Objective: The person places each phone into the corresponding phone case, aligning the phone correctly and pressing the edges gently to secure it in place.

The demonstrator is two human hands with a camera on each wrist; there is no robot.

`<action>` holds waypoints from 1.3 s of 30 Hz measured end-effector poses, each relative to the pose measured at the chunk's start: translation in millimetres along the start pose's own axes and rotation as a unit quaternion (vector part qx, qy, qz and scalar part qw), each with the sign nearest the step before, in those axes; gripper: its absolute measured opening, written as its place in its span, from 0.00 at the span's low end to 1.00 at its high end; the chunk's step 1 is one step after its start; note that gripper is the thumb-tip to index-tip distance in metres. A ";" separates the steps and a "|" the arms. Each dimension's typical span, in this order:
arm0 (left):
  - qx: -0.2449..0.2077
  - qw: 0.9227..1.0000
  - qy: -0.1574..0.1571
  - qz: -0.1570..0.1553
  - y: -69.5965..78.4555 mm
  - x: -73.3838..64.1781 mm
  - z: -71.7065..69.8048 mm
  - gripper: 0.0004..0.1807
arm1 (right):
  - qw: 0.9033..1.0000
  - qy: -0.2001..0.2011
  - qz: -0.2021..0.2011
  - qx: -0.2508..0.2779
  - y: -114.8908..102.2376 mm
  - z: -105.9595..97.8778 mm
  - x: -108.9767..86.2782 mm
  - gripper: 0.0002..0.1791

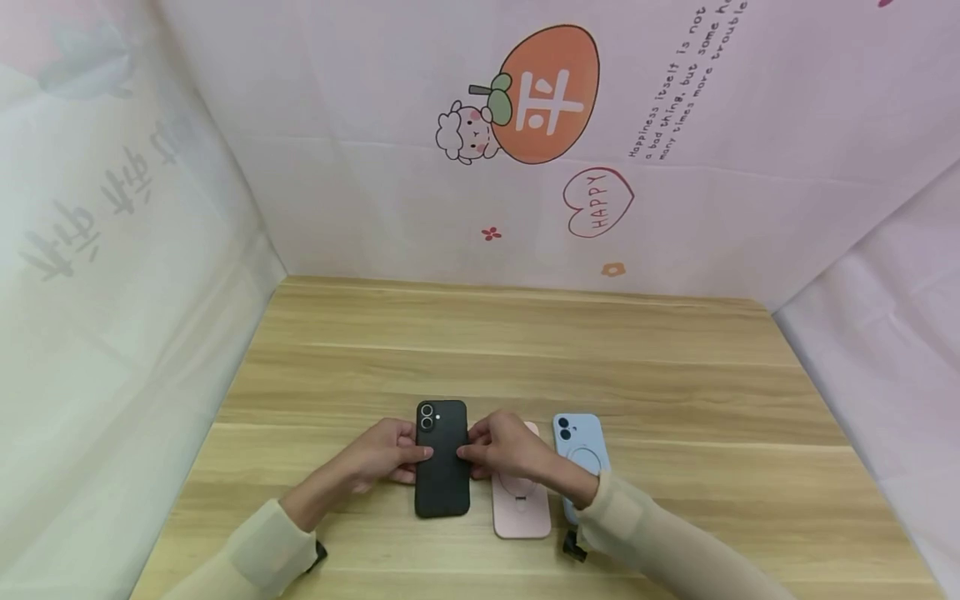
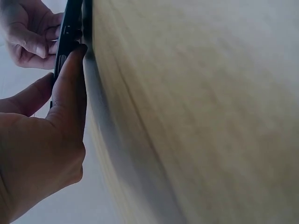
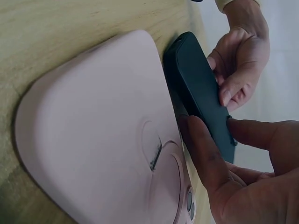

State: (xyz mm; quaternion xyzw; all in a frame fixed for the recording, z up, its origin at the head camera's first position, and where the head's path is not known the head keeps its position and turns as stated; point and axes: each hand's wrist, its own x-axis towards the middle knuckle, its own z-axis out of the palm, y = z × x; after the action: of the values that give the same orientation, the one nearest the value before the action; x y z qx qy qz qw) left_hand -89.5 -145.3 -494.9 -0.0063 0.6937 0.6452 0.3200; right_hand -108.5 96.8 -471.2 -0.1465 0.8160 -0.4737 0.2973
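A black phone [image 1: 442, 479] with two camera lenses at its upper left lies back up between both hands. My left hand [image 1: 381, 454] pinches its left long edge, thumb on the back and fingers at the side. From the other side my right hand [image 1: 510, 448] grips the right long edge in the same way. Under the right hand and wrist lies a pink phone case [image 1: 522, 521] with a ring on its back, partly covered. In the right wrist view the pink case [image 3: 98, 112] fills the foreground, with the black phone [image 3: 205, 93] beyond it.
To the right, a light blue phone case [image 1: 588, 433] with a ring lies partly beneath the right forearm. All sit on a wood-grain table [image 1: 525, 358]. Printed white cloth [image 1: 360, 183] encloses the back and both sides.
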 end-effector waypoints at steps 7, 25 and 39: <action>0.054 0.998 0.027 -0.008 -3.6 -0.8 1.5 0.06 | 1.000 0.001 0.013 0.013 0.3 1.0 -1.0 0.08; 0.179 0.982 0.039 -0.039 22.1 -7.3 -1.9 0.07 | 0.999 -0.009 0.022 0.027 -0.2 1.1 -5.0 0.13; 0.206 0.975 0.066 -0.041 28.9 -12.6 -1.3 0.06 | 0.998 -0.021 0.031 0.051 -1.0 2.1 -4.6 0.16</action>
State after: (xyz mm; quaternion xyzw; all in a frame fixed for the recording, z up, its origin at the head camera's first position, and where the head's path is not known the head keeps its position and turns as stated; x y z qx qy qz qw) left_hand -92.3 -146.7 -463.5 -0.0111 0.8304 0.4730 0.2943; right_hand -103.7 97.3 -469.6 -0.1163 0.7883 -0.5022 0.3361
